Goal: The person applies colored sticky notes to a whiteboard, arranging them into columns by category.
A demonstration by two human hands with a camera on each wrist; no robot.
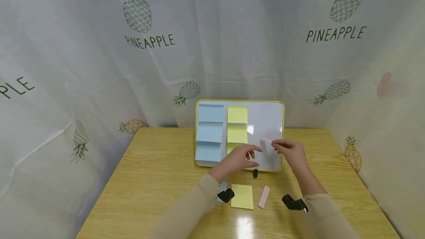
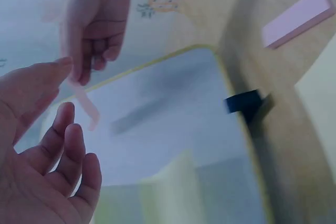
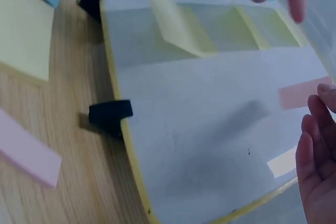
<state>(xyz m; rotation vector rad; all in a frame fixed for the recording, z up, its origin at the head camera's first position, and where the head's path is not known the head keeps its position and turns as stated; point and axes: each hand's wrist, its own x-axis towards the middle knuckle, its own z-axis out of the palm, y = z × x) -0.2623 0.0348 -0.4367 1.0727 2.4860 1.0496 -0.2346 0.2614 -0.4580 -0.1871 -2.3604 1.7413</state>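
Observation:
My right hand (image 1: 292, 153) pinches a narrow pink sticky note (image 3: 300, 94) by one end, in front of the bare right part of a yellow-rimmed whiteboard (image 1: 269, 117). In the left wrist view the pink strip bends as it hangs from those fingertips. My left hand (image 1: 237, 159) holds nothing; its fingers are loosely bent and apart, before the lowest of the yellow sticky notes (image 1: 237, 114). That lowest yellow note is partly hidden by the left hand and lifts away from the board in the right wrist view. Blue sticky notes (image 1: 210, 132) form a column on the left.
A yellow note pad (image 1: 242, 196) and a narrow pink note pad (image 1: 263, 197) lie on the wooden table (image 1: 149, 180) before the board. A blue pad (image 1: 224, 185) is partly covered by the left wrist. Black feet (image 3: 111, 116) support the board. Behind hangs a pineapple-print curtain (image 1: 229, 47).

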